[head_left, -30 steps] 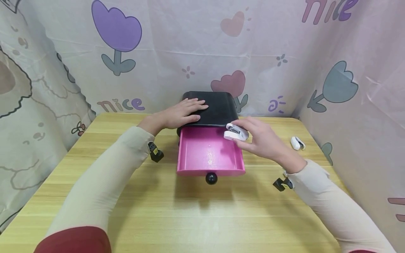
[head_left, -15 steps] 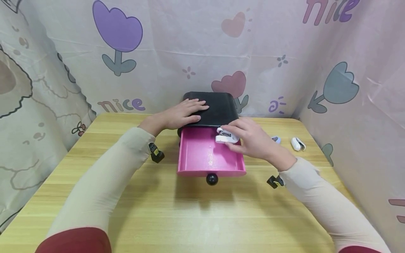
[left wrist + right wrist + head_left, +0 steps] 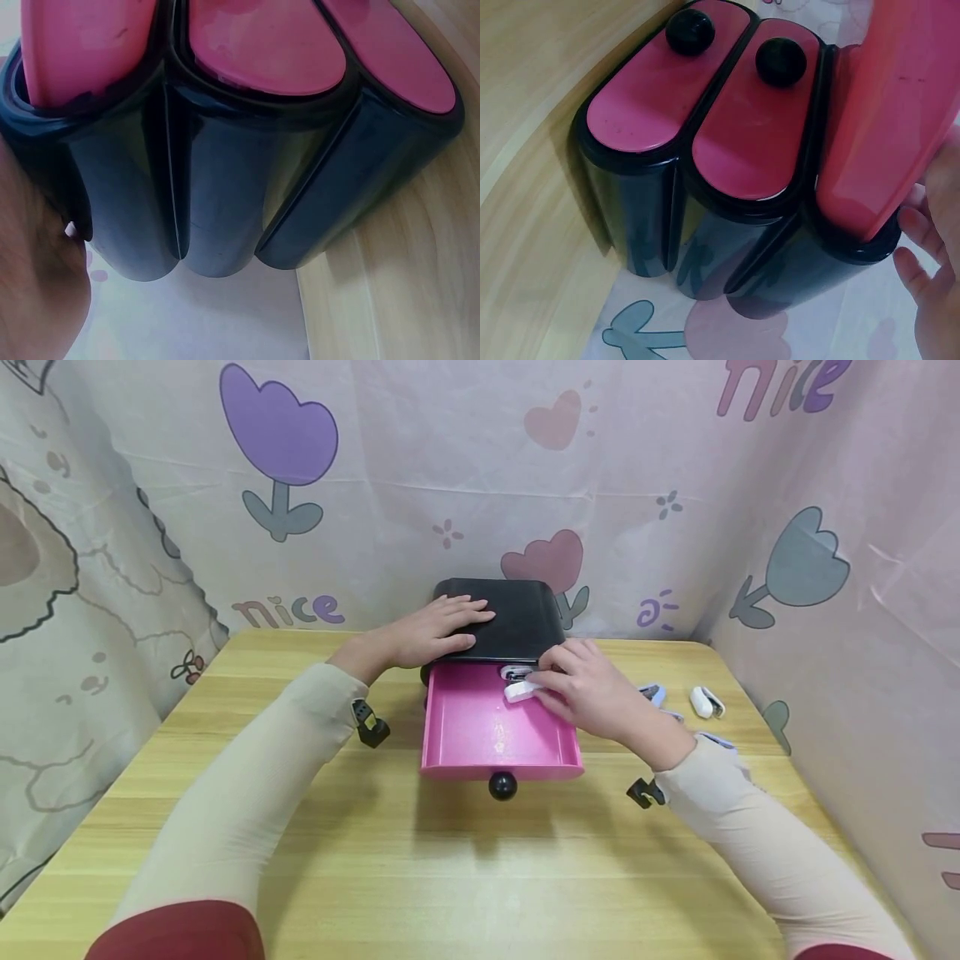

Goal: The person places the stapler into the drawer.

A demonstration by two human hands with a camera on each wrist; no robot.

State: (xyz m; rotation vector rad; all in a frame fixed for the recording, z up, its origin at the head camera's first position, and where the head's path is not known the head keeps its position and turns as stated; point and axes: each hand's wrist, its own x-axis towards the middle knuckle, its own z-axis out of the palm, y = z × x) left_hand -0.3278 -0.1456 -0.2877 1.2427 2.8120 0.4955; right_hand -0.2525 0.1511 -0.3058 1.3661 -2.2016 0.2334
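Observation:
A black drawer cabinet [image 3: 517, 618] stands at the back of the table, its pink top drawer [image 3: 480, 731] pulled out toward me by a black knob [image 3: 502, 786]. My left hand [image 3: 426, 631] lies flat on the cabinet's top, fingers spread. Over the back right of the drawer, my right hand [image 3: 588, 693] pinches a small white stapler [image 3: 522, 692] at its right end; the stapler's gap faces left. In the right wrist view, the fingers [image 3: 922, 232] show beside the open drawer, and the stapler is hidden there.
To the right on the wooden table [image 3: 480, 877] lie another white stapler [image 3: 707, 702] and several blue pieces, one a blue stapler-like thing [image 3: 653, 694], partly behind my right arm. Two lower pink drawers [image 3: 754, 135] are closed. A patterned curtain [image 3: 405, 460] hangs behind the cabinet.
My right hand has moved left with the white stapler, from the drawer's right edge to over its back part. The left hand stays on the cabinet. Blue pieces have come into view.

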